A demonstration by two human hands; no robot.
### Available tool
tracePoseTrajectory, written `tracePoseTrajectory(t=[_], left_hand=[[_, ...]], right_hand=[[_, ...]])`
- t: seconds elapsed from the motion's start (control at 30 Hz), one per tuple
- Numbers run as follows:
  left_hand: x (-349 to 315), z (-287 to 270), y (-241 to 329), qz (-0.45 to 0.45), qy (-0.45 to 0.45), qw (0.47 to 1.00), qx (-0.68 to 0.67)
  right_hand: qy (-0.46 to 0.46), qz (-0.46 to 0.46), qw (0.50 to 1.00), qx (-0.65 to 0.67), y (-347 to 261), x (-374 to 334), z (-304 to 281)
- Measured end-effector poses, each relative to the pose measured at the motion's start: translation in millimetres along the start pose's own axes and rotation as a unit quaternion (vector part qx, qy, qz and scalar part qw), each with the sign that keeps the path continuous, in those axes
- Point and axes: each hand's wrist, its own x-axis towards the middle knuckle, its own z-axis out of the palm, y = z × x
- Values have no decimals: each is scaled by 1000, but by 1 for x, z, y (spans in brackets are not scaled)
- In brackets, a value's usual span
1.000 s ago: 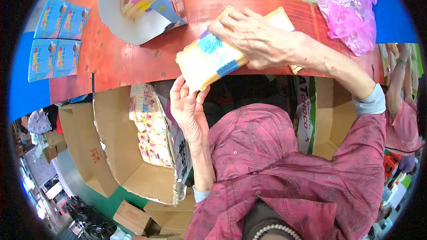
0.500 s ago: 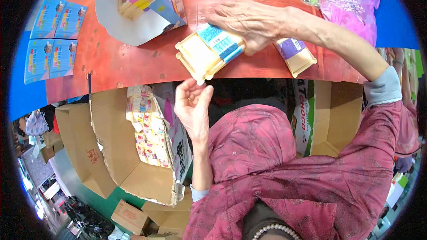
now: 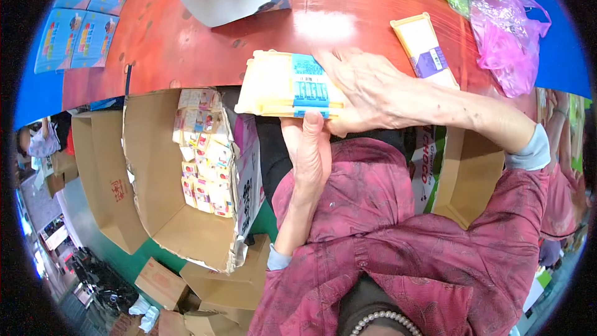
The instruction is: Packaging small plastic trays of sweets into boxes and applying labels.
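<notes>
A small stack of flat cream-yellow packets with blue label bands (image 3: 267, 84) is held at the table's near edge. My left hand (image 3: 308, 155) grips it from below, with the thumb on the front label and the fingers hidden underneath. Around the stack's right end, my right hand (image 3: 373, 90) is closed, its fingertips partly out of sight. Farther right on the table lies a similar cream packet with a purple band (image 3: 429, 61), apart from both hands. An opened display box (image 3: 221, 9), with packets inside, stands beyond the stack to the left.
Several flat blue printed cartons (image 3: 59, 40) lie at the table's far left. Pink and green plastic bags (image 3: 510, 37) sit at the right. Below the table edge, a large cardboard box (image 3: 149, 168) holds many small packets, with another open carton (image 3: 472, 168) at the right.
My left hand has risen from beside the stack and now grips its lower edge. The stack has turned more level and come nearer the table edge, with my right hand still on it.
</notes>
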Motion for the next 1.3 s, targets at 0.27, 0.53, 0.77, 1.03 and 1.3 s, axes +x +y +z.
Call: tracePoseTrajectory(t=[0.27,0.53,0.77,1.03,1.3], left_hand=[[4,46,49,-4,-46,926,374],[82,80,35,-19,-197,793,576],[98,103,26,71,-195,689,694],[104,102,29,89,-198,681,700],[99,105,25,109,-194,656,721]], right_hand=[[-72,29,930,358,-7,-6,-2],[8,50,869,492,27,-16,-13],[97,111,964,222,39,-24,-27],[386,231,893,3,62,-83,-6],[342,232,899,-145,74,-91,16]])
